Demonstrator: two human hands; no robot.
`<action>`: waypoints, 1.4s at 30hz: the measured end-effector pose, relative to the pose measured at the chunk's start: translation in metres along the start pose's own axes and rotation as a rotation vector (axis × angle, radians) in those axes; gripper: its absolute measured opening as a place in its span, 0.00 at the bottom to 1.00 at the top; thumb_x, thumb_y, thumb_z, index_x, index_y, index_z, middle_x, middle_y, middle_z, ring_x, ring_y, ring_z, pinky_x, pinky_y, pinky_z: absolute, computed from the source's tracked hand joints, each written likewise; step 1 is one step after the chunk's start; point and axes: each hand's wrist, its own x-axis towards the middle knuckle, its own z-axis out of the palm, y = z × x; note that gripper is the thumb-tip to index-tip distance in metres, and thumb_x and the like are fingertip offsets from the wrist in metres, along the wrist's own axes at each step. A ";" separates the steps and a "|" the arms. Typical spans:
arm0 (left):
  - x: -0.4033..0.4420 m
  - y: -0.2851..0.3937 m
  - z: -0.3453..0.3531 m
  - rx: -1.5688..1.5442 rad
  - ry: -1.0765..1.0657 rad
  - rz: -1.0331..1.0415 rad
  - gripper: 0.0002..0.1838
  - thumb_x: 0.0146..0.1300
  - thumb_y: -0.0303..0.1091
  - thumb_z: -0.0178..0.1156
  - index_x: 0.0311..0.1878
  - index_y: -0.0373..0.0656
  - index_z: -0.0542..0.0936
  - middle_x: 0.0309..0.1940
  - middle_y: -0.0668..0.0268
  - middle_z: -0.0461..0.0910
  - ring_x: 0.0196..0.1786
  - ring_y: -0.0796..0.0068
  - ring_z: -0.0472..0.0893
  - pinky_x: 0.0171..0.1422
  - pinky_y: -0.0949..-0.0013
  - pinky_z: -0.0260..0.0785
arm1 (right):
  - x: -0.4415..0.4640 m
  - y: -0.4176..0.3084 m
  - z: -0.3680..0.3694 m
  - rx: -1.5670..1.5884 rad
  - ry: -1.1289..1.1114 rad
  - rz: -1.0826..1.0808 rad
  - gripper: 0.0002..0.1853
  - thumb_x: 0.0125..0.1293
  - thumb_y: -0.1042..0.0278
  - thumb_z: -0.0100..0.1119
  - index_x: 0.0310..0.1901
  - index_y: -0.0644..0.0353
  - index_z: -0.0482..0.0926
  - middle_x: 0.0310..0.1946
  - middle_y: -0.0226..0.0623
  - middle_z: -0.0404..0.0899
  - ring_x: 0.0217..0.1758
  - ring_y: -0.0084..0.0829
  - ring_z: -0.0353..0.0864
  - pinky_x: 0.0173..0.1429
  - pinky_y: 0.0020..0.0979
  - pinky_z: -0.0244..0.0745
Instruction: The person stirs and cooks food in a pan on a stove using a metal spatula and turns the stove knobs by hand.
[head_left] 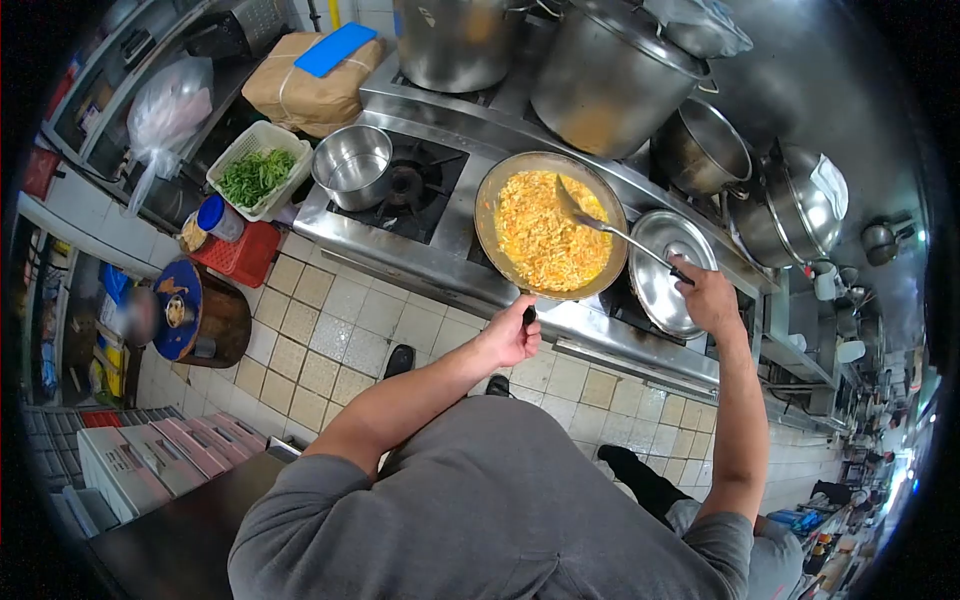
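Note:
A round pan point(488, 244) full of yellow-orange food point(548, 240) with small pale pieces sits on the stove. Its short dark handle is in my left hand point(513, 332), fingers closed round it. My right hand point(709, 298) is closed on the dark grip of a metal ladle point(627, 238). The ladle's head rests in the food near the pan's upper middle. Just right of the pan, partly under my right hand and the ladle's handle, lies a shiny round metal lid point(660, 240).
A steel pot point(352, 168) stands by the left burner point(405, 184). Large pots point(620, 80) line the back. At left are a basket of chopped greens point(256, 178), a red crate point(250, 254) and a wrapped brown box point(300, 95). Another person's grey clothing point(775, 553) shows at lower right.

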 end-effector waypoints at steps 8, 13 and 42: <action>-0.003 0.000 0.001 0.033 -0.023 0.010 0.24 0.74 0.61 0.61 0.31 0.53 0.70 0.20 0.74 0.66 0.23 0.74 0.64 0.28 0.67 0.56 | -0.015 -0.038 0.032 0.131 -0.287 -0.089 0.22 0.76 0.54 0.60 0.70 0.35 0.83 0.56 0.47 0.89 0.58 0.51 0.88 0.65 0.49 0.81; -0.007 0.000 0.005 0.032 -0.001 0.007 0.25 0.74 0.61 0.61 0.29 0.54 0.69 0.19 0.74 0.65 0.23 0.74 0.63 0.28 0.68 0.56 | 0.006 -0.048 0.035 -0.336 -0.391 -0.014 0.25 0.78 0.58 0.56 0.74 0.30 0.79 0.54 0.40 0.91 0.57 0.42 0.91 0.62 0.45 0.85; -0.028 -0.004 0.003 0.065 0.056 -0.134 0.32 0.70 0.77 0.58 0.41 0.53 0.77 0.21 0.77 0.68 0.23 0.76 0.65 0.30 0.70 0.55 | -0.018 -0.039 0.024 -0.220 -0.032 0.030 0.20 0.72 0.56 0.64 0.65 0.32 0.86 0.40 0.44 0.89 0.46 0.48 0.91 0.50 0.50 0.84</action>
